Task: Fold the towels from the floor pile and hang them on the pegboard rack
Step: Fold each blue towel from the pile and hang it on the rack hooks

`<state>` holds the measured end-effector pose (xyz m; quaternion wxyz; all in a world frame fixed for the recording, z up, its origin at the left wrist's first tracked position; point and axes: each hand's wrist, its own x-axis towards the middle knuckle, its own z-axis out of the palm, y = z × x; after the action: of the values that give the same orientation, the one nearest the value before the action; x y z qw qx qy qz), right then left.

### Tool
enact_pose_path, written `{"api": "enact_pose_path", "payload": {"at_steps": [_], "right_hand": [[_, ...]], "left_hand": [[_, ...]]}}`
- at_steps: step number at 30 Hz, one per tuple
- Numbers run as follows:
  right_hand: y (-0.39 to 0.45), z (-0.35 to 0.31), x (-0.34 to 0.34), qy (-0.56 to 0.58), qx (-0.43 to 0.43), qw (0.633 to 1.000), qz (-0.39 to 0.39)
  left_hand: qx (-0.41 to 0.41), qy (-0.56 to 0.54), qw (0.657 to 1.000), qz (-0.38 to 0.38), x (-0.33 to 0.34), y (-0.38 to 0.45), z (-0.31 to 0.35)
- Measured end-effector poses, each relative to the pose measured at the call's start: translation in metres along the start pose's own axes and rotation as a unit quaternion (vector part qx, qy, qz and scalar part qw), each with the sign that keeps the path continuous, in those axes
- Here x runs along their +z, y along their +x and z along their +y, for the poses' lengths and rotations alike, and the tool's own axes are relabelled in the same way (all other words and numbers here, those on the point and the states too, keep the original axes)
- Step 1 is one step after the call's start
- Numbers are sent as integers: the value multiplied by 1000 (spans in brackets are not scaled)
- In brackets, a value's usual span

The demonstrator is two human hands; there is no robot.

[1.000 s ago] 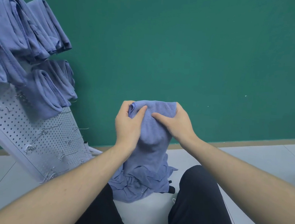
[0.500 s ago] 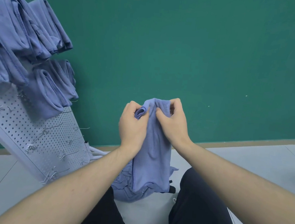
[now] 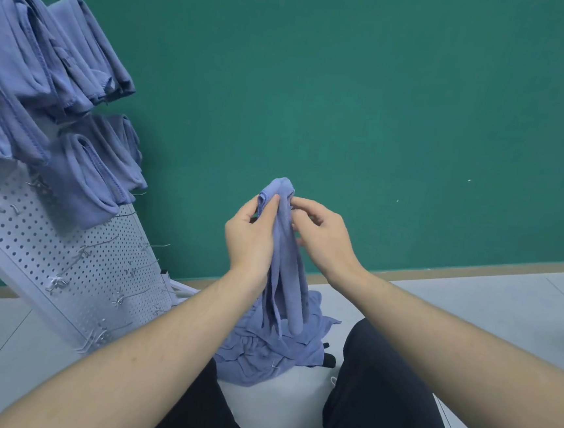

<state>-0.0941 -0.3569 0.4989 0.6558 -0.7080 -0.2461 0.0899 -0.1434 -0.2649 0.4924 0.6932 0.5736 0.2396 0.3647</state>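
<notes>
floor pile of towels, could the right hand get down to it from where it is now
Probably yes. The right hand is up at the held towel, its fingers looking loose, and the floor pile lies right below between the knees, with only that towel's hanging end over it.

Lighting even, diffuse, fairly bright; no glare. Soft shadows only, faint on floor (image 3: 469,315) at right. Wide-angle bowing at edges: skirting line curves. Forearms near bottom edge slightly soft; centre sharp.
</notes>
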Motion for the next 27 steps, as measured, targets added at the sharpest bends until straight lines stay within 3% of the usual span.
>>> {"api": "enact_pose_path", "payload": {"at_steps": [7,15,17,21,27], "right_hand": [[-2,0,-1,15,28,997,-77],[2,3,-11,37,28,987,-153],[2,6,-13,50,24,990,-128],[2,19,-19,21,-44,999,-6],[-8,38,-6,-4,16,999,-34]], "left_hand": [[-24,-31,999,-23,-1,-4,0],[-31,-19,993,-111,-9,4,-6],[-61,-42,992,-101,-11,8,-5],[-92,-33,992,-75,-12,17,-2],[-89,-32,992,-84,-4,18,9]]}}
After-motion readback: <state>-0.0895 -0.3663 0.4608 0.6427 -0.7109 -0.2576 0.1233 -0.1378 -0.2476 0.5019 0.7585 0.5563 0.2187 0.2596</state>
